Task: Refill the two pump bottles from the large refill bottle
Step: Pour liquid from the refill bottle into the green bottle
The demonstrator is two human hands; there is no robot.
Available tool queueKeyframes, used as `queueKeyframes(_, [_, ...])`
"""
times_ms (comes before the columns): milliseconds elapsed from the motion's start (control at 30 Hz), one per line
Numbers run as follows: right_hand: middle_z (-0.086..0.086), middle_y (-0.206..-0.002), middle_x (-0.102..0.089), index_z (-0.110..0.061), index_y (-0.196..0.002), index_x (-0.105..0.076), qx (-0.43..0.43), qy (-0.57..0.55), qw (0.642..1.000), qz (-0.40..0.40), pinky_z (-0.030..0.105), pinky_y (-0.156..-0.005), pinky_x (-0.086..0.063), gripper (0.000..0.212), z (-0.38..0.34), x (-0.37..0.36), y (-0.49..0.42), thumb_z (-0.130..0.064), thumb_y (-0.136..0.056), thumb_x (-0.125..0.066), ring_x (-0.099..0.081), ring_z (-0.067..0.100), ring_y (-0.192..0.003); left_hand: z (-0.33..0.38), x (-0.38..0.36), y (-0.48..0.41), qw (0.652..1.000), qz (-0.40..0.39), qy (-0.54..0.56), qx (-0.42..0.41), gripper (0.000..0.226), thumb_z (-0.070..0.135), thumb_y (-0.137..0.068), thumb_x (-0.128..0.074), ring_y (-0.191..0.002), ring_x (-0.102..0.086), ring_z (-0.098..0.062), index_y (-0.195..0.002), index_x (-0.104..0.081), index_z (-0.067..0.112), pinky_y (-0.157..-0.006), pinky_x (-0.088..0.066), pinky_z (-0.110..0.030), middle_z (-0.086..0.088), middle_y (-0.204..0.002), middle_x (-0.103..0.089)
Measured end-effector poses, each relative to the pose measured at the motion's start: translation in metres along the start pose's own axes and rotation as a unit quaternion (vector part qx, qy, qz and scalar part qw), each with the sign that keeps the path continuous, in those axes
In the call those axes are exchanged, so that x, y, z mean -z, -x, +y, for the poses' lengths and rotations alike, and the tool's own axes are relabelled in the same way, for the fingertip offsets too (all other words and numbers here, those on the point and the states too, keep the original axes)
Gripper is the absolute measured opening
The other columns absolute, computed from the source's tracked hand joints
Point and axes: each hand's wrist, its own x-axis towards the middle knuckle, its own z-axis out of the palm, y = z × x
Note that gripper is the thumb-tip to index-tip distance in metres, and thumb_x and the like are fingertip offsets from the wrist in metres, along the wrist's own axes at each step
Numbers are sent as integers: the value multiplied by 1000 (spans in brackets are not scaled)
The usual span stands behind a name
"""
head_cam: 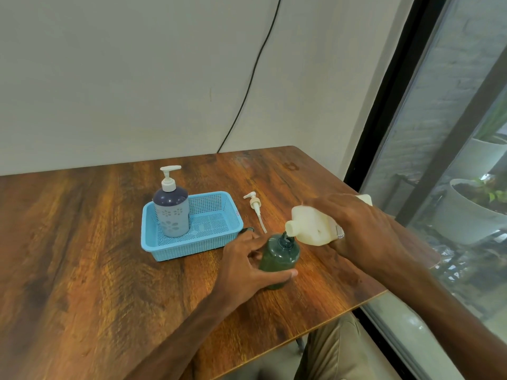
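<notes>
left hand (244, 266) fingers grasp round green plastic bottle (278, 260), wooden counter (82, 242) near right | right hand (359, 231) fingers grasp tilted cream plastic refill bottle (310, 227), spout at green neck | blue-grey pump bottle (171, 215) in light-blue mesh basket (192, 249), left

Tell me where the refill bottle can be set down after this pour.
Best: the wide bare table left of the basket, and the strip between the basket and the near edge. The basket's right half, beside the pump bottle, is also free. Crowded: right of the basket, where the loose pump, green bottle, refill bottle, left hand and right hand gather.
</notes>
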Motion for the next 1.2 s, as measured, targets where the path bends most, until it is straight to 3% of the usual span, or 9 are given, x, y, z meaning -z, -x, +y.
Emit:
queueKeyframes(167, [-8, -133, -63, -33, -136, -56, -8, -5, 1000, -1, 48, -90, -53, 72, 1, 0, 0, -20, -72, -88, -53, 20, -129, 2, 0, -1, 1000, 2, 4, -5, 70, 60, -58, -95, -88, -61, -10, -121, -66, 48, -68, -54, -21, 12, -95, -64])
queueKeyframes(433, [-4, -124, -68, -35, -131, -53, -2, -6, 1000, 10, 48, -76, -55, 80, 3, -8, 2, -18, -64, -93, -59, 26, -120, 1, 3, -1, 1000, 1, 5, 0, 70, 58, -59, -95, -92, -62, -9, -121, -66, 46, -68, -52, -14, 12, -97, -66])
queueKeyframes(600, [0, -123, -69, -28, -132, -58, -2, -6, 1000, 14, 48, -79, -54, 77, 4, -10, 1, -18, -63, -94, -60, 29, -119, 1, 4, -2, 1000, 6, 1, 0, 68, 61, -60, -94, -94, -63, -10, -120, -67, 46, -69, -54, -18, 15, -97, -67])
queueKeyframes(767, [0, -125, -68, -29, -133, -57, -8, -11, 1000, 11, 50, -79, -55, 77, 4, -9, 1, -18, -65, -93, -58, 28, -122, 4, 4, -2, 1000, 10, -2, -12, 67, 56, -60, -95, -94, -61, -7, -119, -64, 49, -68, -49, -11, 16, -95, -65])
queueKeyframes(933, [-1, -124, -68, -29, -132, -58, -8, -28, 1000, 4, 54, -82, -55, 75, 4, -7, 0, -14, -66, -91, -58, 28, -121, 0, 3, -2, 1000, 1, 0, 2, 69, 65, -59, -92, -91, -63, -14, -121, -67, 46, -69, -56, -26, 12, -97, -67])
queueKeyframes(1067, [-2, -130, -65, -31, -134, -56, -16, -21, 1000, -1, 55, -86, -54, 77, 6, -8, 0, -17, -68, -91, -54, 26, -127, 0, 3, -2, 1000, 1, -3, -1, 69, 64, -60, -92, -90, -62, -13, -121, -67, 46, -67, -53, -19, 11, -98, -67])
queueKeyframes(1200, [-4, -131, -65, -32, -134, -57, -19, -25, 1000, -6, 54, -86, -55, 75, 6, -6, -1, -18, -68, -91, -54, 24, -127, -1, 3, -3, 1000, 3, -5, -3, 68, 66, -60, -92, -89, -63, -13, -120, -67, 46, -67, -55, -25, 11, -96, -68])
